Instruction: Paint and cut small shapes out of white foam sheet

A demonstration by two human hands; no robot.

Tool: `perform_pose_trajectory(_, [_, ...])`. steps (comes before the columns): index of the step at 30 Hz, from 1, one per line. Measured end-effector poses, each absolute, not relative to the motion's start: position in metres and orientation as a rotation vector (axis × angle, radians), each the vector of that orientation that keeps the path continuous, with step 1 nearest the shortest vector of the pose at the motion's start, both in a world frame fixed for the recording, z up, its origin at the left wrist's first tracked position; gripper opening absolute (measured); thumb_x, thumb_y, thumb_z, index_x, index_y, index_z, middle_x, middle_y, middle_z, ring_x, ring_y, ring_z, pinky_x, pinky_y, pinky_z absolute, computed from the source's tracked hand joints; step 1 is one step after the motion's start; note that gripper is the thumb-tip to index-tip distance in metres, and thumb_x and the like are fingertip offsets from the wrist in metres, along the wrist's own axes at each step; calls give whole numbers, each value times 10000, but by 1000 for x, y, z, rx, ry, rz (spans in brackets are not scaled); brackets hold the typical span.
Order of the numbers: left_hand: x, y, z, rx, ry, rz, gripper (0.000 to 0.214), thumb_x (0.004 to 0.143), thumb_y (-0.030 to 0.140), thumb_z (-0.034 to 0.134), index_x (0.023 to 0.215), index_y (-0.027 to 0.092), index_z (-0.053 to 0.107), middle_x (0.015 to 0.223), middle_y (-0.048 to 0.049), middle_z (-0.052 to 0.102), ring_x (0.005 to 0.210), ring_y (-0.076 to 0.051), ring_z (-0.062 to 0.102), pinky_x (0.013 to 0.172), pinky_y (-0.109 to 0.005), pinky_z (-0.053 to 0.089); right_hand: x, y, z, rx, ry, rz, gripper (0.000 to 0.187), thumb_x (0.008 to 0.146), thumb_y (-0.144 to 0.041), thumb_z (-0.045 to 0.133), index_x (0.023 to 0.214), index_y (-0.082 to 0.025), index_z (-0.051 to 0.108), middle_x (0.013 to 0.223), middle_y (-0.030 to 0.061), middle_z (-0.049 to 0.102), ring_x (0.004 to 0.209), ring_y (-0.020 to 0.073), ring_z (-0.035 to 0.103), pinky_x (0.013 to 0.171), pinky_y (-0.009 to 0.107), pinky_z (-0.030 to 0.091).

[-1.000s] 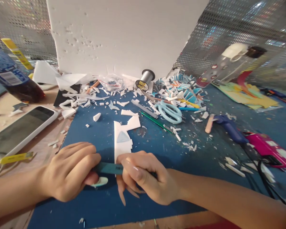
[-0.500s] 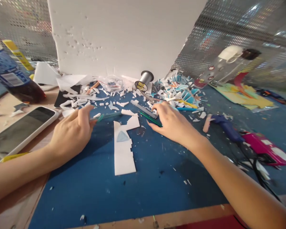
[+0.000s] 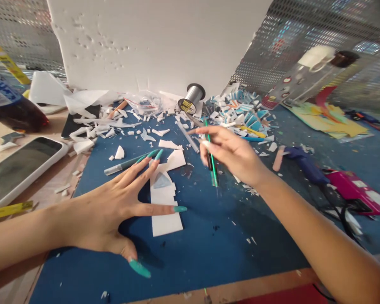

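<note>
My left hand point(image 3: 104, 215) is open, palm down, with fingers spread. One finger reaches over a white foam sheet point(image 3: 166, 226) with a notched edge, on which a pale blue triangle point(image 3: 162, 180) shows. Just past its fingertips lies a dark teal pen-like tool point(image 3: 126, 162) with a clear end. My right hand point(image 3: 231, 152) is closed around a slim green pen-like tool point(image 3: 213, 162), held nearly upright with its lower end close to the mat; its exact kind is unclear. Beside that hand lies a grey stick point(image 3: 188, 137).
White and blue foam scraps point(image 3: 240, 112) are heaped at the back around a wire spool point(image 3: 191, 99). A phone point(image 3: 22, 169) and cola bottle point(image 3: 15, 107) sit left. Right are a blue glue gun point(image 3: 307, 164), a pink box point(image 3: 361, 190) and clear bottles point(image 3: 307, 80).
My left hand has left the teal tool and spread out nearer the foam sheet. My right hand has lifted the green tool off the mat and turned it upright.
</note>
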State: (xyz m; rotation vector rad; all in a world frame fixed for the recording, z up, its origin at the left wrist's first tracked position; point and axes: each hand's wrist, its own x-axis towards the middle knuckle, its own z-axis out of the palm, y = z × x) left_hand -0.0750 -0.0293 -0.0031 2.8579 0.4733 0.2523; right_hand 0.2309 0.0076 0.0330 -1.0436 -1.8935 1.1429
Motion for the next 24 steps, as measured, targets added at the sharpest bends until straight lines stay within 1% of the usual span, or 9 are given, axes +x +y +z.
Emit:
perform_pose_trajectory(2, [-75,-28,-3,2853,525,161,938,749,773,667,1553,480,282,1657,-27,-307,1461,-637,96,995,-808,368,226,6,36,-856,-1608,1429,555,802,-536,756,1214,-208,580,1033,81,715,676,162,631,523,287,506])
perform_pose_trajectory(4, [-75,-29,-3,2846,565,117,980,729,776,684,1556,507,233,1639,-14,-349,1459,-639,105,978,-799,395,221,3,36,-742,-1465,1585,566,694,-563,835,1080,-200,633,1043,83,745,573,132,616,418,255,465])
perform_pose_trajectory(6, [-75,-30,-4,2837,578,115,994,730,784,677,1560,516,199,1635,-21,-358,1467,-625,111,988,-788,399,218,1,32,-727,-1391,1600,402,791,-578,743,882,-198,651,745,11,726,408,91,515,325,222,367])
perform_pose_trajectory(9, [-76,-32,-5,2829,545,123,989,745,793,652,1566,508,180,1642,-53,-342,1480,-600,118,1021,-777,377,213,-4,22,-835,-1407,1474,522,945,-631,458,730,-194,645,505,-12,581,352,96,466,309,218,329])
perform_pose_trajectory(12, [-76,-33,-8,2830,536,123,941,776,815,588,1568,500,187,1649,-72,-323,1492,-583,98,1046,-775,350,207,-13,14,-960,-1551,1246,592,959,-676,381,893,-184,703,602,18,626,443,111,527,358,222,384])
perform_pose_trajectory(15, [-75,-34,-9,2811,551,135,882,805,825,528,1562,505,208,1655,-60,-311,1504,-564,75,1078,-763,324,201,-23,11,-977,-1655,1165,433,973,-586,487,1080,-199,650,676,-5,636,473,100,542,390,214,414])
perform_pose_trajectory(18, [-75,-35,-10,2785,553,155,873,806,825,524,1559,507,219,1665,-51,-286,1510,-549,83,1107,-751,296,195,-32,9,-914,-1675,1312,256,1006,-434,524,997,-192,606,650,-26,624,414,71,522,362,190,386])
perform_pose_trajectory(20, [-76,-35,-11,2777,557,176,864,811,819,523,1559,503,227,1674,-57,-259,1510,-544,98,1110,-756,283,191,-35,8,-888,-1647,1376,225,980,-394,589,886,-189,579,634,-27,631,403,71,539,348,181,396])
perform_pose_trajectory(24, [-76,-35,-11,2768,556,228,815,839,791,524,1552,500,258,1683,-49,-231,1516,-529,101,1111,-743,301,190,-33,6,-974,-1556,1349,209,883,-321,734,938,-220,560,797,17,725,511,146,679,363,229,502])
